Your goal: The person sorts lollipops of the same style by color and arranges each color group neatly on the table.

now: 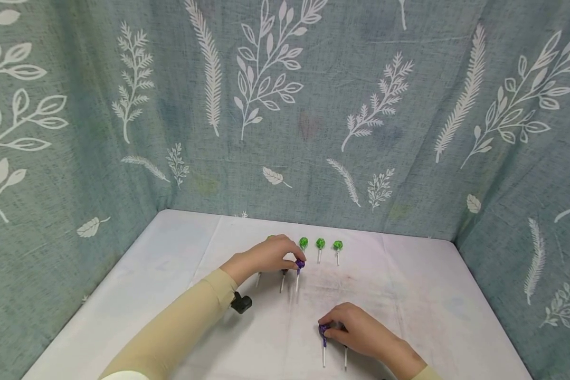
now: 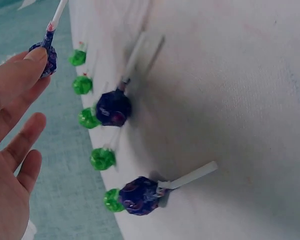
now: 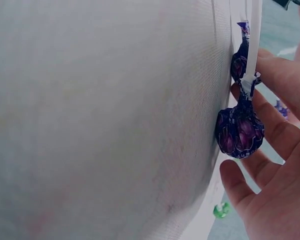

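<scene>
My left hand (image 1: 271,254) pinches a purple-wrapped lollipop (image 2: 51,62) by its head between thumb and index finger, stick pointing toward me. Two more purple lollipops, a nearer one (image 2: 141,196) and a farther one (image 2: 113,107), lie beside it on the cloth, partly covered by that hand in the head view. Closer to me, my right hand (image 1: 356,328) has thumb and index finger on the head of another purple lollipop (image 1: 323,330). Under its palm lies a further purple lollipop (image 3: 240,131), of which mostly the white stick (image 1: 345,358) shows in the head view.
Green lollipops, including one at the right end (image 1: 338,245), stand in a row at the back of the white-covered table (image 1: 432,295); the left hand hides some. A patterned blue-green curtain (image 1: 285,132) encloses the back and sides. A black device (image 1: 241,303) sits at the left wrist.
</scene>
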The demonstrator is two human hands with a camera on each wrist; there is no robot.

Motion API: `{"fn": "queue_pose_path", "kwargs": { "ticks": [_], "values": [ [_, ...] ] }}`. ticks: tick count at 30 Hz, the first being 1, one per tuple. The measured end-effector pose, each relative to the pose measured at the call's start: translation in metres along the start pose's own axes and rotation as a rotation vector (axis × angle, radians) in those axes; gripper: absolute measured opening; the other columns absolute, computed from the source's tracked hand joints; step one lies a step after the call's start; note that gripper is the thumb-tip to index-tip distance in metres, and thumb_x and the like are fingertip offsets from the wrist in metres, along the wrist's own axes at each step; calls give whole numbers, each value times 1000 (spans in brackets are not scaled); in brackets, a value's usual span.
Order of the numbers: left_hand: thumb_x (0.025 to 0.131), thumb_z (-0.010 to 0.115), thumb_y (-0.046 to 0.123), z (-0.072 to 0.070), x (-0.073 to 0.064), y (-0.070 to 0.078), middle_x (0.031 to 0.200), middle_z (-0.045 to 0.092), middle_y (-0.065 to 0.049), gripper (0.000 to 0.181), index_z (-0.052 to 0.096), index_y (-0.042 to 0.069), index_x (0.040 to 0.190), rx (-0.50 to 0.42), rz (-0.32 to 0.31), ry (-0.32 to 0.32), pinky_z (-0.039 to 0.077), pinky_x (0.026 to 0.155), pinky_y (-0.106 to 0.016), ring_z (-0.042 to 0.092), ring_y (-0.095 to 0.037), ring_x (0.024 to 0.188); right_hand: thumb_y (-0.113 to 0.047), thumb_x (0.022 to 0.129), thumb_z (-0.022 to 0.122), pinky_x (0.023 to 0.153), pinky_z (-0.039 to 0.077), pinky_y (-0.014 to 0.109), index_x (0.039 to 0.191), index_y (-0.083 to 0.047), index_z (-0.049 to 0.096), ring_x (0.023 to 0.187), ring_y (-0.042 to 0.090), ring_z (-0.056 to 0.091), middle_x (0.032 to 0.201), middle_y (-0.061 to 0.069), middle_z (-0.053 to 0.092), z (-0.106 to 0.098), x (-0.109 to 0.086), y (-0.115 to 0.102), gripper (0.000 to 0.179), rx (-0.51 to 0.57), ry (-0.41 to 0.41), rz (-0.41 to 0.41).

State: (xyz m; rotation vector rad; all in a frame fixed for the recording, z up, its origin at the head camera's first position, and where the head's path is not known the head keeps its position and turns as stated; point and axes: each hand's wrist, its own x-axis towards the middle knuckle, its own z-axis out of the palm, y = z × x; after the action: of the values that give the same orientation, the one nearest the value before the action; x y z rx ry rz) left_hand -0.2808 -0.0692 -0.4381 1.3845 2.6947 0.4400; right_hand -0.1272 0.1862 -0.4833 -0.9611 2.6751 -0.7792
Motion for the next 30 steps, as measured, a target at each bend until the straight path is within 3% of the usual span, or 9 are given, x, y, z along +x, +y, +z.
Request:
{"fn": "queue_pose_path", "kwargs": {
  "ticks": [10, 21, 30],
  "values": [
    [81, 67, 35, 16, 14, -9, 99, 57, 27, 27, 66, 32, 108, 13, 4, -11, 35, 89, -42, 46, -9, 101, -32, 85, 62, 75, 45, 25, 107, -27, 66, 91, 1, 51, 98, -19, 57, -1, -1, -1, 22, 8, 4, 1],
    [81, 67, 33, 29, 20, -11, 97, 59, 24, 22, 67, 32, 103, 66, 3, -14, 36, 85, -40, 47, -9, 94, -31, 85, 63, 77, 46, 26, 108, -26, 65, 91, 0, 51, 99, -19, 57, -1, 1, -2, 24, 8, -4, 9],
    [81, 67, 32, 32, 21, -6, 97, 61, 22, 21, 67, 32, 102, 81, -2, -21, 38, 85, -40, 51, -8, 95, -33, 84, 63, 80, 46, 28, 107, -24, 66, 90, -1, 52, 99, -18, 58, -3, 1, -4, 25, -27, 0, 21]
  ]
}}
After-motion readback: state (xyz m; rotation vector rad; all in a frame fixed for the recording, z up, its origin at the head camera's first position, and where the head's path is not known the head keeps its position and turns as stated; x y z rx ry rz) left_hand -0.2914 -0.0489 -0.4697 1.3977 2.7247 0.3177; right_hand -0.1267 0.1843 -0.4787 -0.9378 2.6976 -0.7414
